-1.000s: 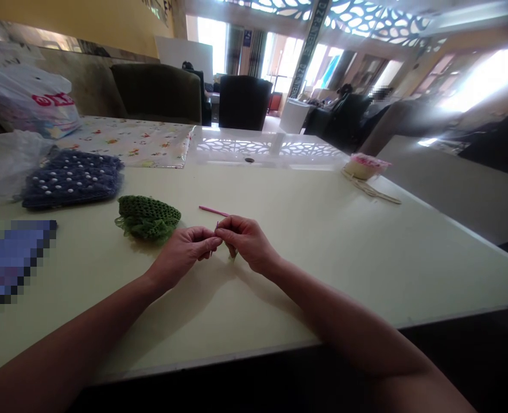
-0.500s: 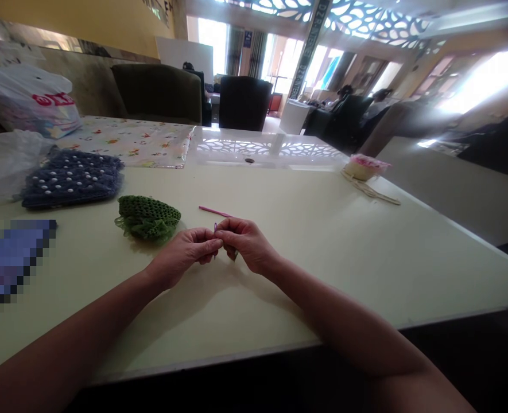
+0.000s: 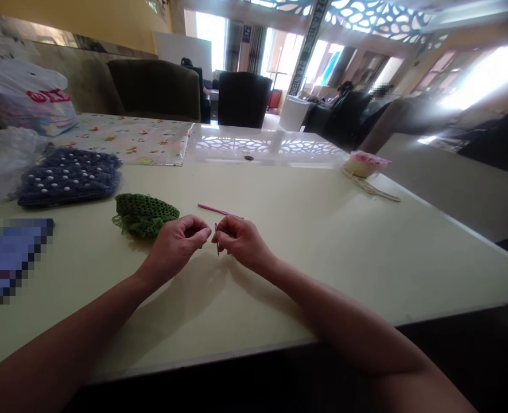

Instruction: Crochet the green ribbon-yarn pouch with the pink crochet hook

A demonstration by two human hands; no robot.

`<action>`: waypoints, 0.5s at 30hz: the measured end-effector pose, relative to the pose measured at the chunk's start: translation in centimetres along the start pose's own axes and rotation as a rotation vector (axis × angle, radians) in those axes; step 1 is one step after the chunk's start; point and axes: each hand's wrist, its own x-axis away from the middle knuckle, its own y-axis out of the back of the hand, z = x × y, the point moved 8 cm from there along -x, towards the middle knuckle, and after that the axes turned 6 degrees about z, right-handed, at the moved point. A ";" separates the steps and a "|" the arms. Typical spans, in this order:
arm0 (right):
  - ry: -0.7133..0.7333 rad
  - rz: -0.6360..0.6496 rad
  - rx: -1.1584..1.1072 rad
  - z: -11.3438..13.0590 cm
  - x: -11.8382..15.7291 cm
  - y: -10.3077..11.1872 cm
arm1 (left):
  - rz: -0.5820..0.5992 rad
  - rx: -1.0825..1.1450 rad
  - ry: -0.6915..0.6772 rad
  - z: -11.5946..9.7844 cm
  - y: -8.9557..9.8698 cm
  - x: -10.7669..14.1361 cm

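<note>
My right hand (image 3: 239, 236) pinches a purple needle (image 3: 217, 244), upright between thumb and forefinger, with a long eye at its top. Just left of it, my left hand (image 3: 182, 238) is closed in a pinch; whatever its fingertips hold is too fine to make out. A small gap separates the two sets of fingertips. Behind my left hand lies a green crocheted piece (image 3: 147, 211) with a ruffled edge. A pink crochet hook (image 3: 214, 209) rests on the table just beyond my right hand, which hides its near end.
Dark blue fabric with white beads (image 3: 70, 178), a white plastic bag (image 3: 34, 100) and a blurred blue object (image 3: 12, 258) lie on the left of the white table (image 3: 322, 241). A small pink-topped pouch with cords (image 3: 365, 165) sits far right. Chairs (image 3: 243, 100) stand behind.
My hands have come apart slightly: the left has moved left, off the needle. The needle stays pinched in my right hand and now shows along more of its length.
</note>
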 end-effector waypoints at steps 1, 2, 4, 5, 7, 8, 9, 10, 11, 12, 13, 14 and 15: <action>-0.025 0.015 -0.033 -0.2 0.0 -0.2 | 0.003 0.018 0.007 0.1 0.0 0.0; -0.045 0.024 -0.064 -0.4 0.0 -0.3 | 0.009 0.042 0.011 0.2 0.0 0.0; -0.058 0.016 -0.091 -0.6 0.1 -0.3 | 0.017 0.093 0.014 0.5 -0.1 0.0; -0.056 0.007 -0.090 -0.6 0.1 -0.2 | 0.018 0.113 0.015 0.6 -0.1 -0.1; -0.042 -0.019 -0.077 -0.6 0.2 0.0 | 0.010 0.142 0.018 0.8 0.0 -0.2; -0.032 -0.029 -0.071 -0.6 0.2 0.1 | 0.004 0.151 0.019 0.9 0.0 -0.3; -0.023 -0.036 -0.071 -0.5 0.2 0.1 | -0.003 0.159 0.019 1.0 0.1 -0.3; -0.014 -0.038 -0.079 -0.5 0.2 0.2 | -0.010 0.169 0.019 1.1 0.1 -0.4; -0.004 -0.039 -0.093 -0.4 0.1 0.1 | -0.019 0.182 0.020 1.2 0.2 -0.4; 0.006 -0.040 -0.111 -0.4 0.1 0.1 | -0.031 0.194 0.023 1.3 0.2 -0.4; 0.016 -0.043 -0.131 -0.4 0.1 0.2 | -0.042 0.203 0.026 1.4 0.3 -0.4; 0.027 -0.047 -0.149 -0.4 0.0 0.2 | -0.051 0.206 0.029 1.5 0.3 -0.5; 0.037 -0.053 -0.161 -0.4 0.0 0.2 | -0.055 0.202 0.032 1.6 0.3 -0.4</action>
